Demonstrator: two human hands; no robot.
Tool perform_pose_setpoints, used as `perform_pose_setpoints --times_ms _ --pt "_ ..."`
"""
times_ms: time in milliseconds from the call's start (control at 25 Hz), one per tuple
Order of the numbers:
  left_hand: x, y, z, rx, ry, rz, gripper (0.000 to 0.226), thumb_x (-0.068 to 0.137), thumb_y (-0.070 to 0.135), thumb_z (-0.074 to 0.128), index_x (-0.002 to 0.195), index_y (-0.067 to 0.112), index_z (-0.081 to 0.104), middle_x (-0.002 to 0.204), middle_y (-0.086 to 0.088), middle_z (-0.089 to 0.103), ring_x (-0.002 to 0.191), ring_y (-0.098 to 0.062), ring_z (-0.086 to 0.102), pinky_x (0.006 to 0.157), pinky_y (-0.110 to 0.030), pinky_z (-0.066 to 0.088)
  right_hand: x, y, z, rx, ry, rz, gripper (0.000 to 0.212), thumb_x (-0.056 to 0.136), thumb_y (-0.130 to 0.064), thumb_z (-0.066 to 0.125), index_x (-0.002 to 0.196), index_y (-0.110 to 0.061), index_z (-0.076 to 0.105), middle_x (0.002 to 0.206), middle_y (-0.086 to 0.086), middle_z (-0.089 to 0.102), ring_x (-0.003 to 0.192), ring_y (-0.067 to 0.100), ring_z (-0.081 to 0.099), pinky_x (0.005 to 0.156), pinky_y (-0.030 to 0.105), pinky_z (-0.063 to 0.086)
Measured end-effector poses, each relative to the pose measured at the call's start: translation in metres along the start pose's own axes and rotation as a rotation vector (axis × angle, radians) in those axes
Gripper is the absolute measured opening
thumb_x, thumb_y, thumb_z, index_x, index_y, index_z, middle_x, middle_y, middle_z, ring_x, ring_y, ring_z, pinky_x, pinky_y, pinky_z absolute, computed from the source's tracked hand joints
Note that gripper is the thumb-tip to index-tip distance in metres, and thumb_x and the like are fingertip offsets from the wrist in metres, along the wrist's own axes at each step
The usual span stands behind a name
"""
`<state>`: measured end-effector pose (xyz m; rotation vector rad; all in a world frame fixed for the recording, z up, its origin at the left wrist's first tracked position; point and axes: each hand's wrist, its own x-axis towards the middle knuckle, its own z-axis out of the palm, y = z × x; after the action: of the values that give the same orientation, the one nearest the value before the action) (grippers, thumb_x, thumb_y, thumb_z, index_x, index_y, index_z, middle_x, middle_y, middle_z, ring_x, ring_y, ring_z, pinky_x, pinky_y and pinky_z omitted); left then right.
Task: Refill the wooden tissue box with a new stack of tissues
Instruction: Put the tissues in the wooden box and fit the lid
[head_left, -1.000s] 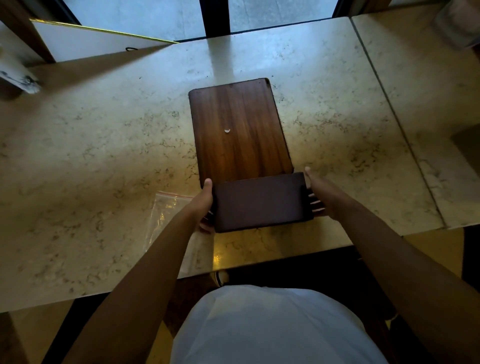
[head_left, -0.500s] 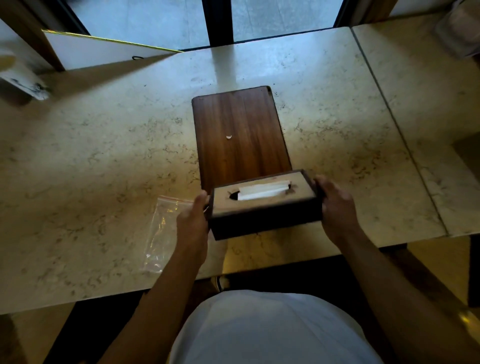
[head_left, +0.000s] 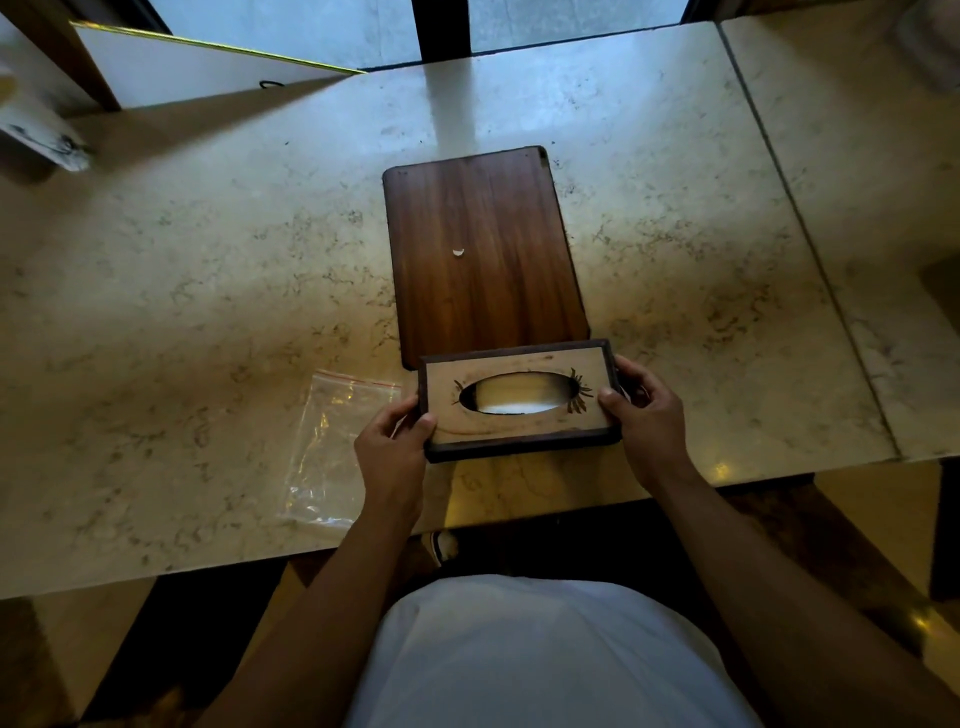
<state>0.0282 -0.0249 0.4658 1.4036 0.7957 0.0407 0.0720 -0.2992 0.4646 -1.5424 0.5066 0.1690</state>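
1. Head view: we hold the wooden tissue box (head_left: 519, 399) between both hands at the near edge of the marble table (head_left: 208, 291), its slotted face turned up toward us.
2. Our left hand (head_left: 390, 451) grips the box's left end, the thumb lying on the top face near the corner and the other fingers curled round the side, closed on the wood.
3. Our right hand (head_left: 644, 415) grips the right end in the same way, thumb on the top face, fingers wrapped round the far side, closed on the box.
4. The top face is pale wood in a dark frame, with an oval opening (head_left: 519, 395) cut in the middle and small dark carved marks at either end of it.
5. Through the opening we see a pale surface of tissues (head_left: 511, 397); how full the box is we cannot tell.
6. Whether the box rests on the table or hangs just above it we cannot tell.
7. A dark wooden board (head_left: 483, 254) lies flat on the table just beyond the box, with a small white speck (head_left: 458, 252) near its middle; the box's far edge overlaps the board's near end.
8. A clear plastic zip bag (head_left: 332, 447) lies flat on the table just left of our left hand, looking empty.
9. Our white shirt (head_left: 540, 660) fills the bottom of the view.
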Motion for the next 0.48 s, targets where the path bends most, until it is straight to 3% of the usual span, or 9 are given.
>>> perform_pose_setpoints --times_ms 200,360,480 --pt "-0.004 -0.011 0.004 -0.015 0.068 -0.044 0.031 0.085 -0.01 0.068 0.111 0.006 0.068 0.118 -0.01 0.071 0.108 -0.018 0.07 0.092 -0.037 0.058 0.003 0.007 0.0 -0.044 0.02 0.006 0.046 0.088 0.002 0.068 0.13 -0.015 0.062 0.122 0.003 0.069 0.106 0.007 0.068 0.081 0.023 0.058" --pt "-0.004 -0.014 0.002 -0.008 0.061 -0.043 0.03 0.084 -0.01 0.068 0.105 0.012 0.069 0.113 -0.006 0.072 0.098 -0.009 0.073 0.089 -0.034 0.06 0.003 0.009 0.0 -0.064 0.025 0.017 0.046 0.088 0.002 0.067 0.129 -0.016 0.061 0.123 0.002 0.068 0.111 0.011 0.065 0.09 0.032 0.058" --pt "0.0 -0.015 0.001 -0.017 0.068 -0.078 0.03 0.083 -0.009 0.07 0.11 0.006 0.07 0.113 -0.007 0.073 0.103 -0.017 0.073 0.089 -0.038 0.06 0.003 0.007 0.0 -0.078 0.025 0.016 0.047 0.088 0.003 0.066 0.131 -0.013 0.06 0.123 0.002 0.067 0.106 0.004 0.067 0.09 0.031 0.058"
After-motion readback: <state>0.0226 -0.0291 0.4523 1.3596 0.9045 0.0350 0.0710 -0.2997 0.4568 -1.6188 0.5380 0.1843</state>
